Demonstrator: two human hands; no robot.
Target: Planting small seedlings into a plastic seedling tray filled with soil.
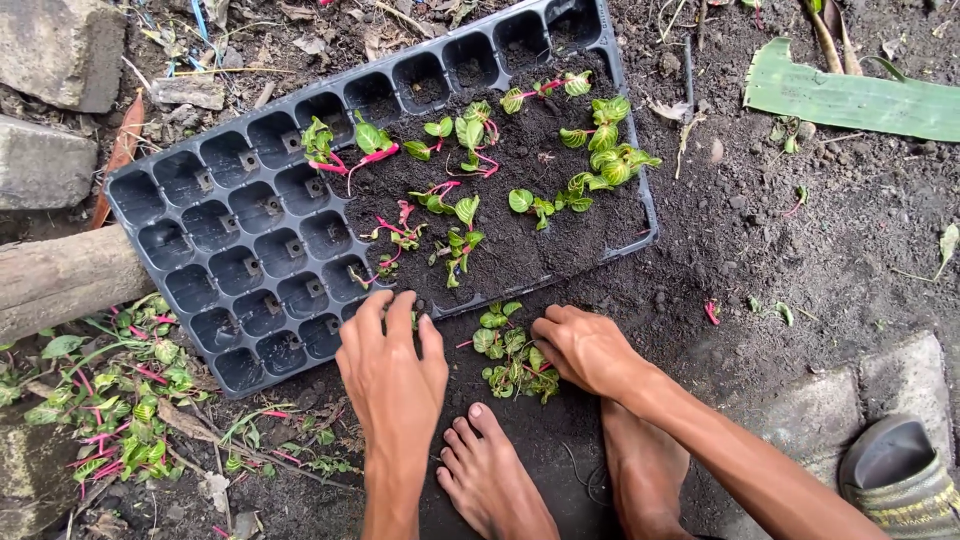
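Note:
A black plastic seedling tray point(230, 235) lies on the soil, its right half filled with dark earth and planted with several small green cuttings with pink stems point(455, 215). My left hand point(392, 365) rests palm down at the tray's near edge, fingers pressing into a soil-filled cell. My right hand point(585, 345) lies on the ground beside a small pile of loose cuttings point(510, 350), its fingers curled onto them. My bare feet point(495, 475) stand just below both hands.
Stone blocks point(45, 100) and a wooden log point(65, 280) lie at the left. More green-and-pink cuttings point(130, 400) are scattered at lower left. A long green leaf point(850, 100) lies at upper right. A sandal point(900, 475) sits on a slab at lower right.

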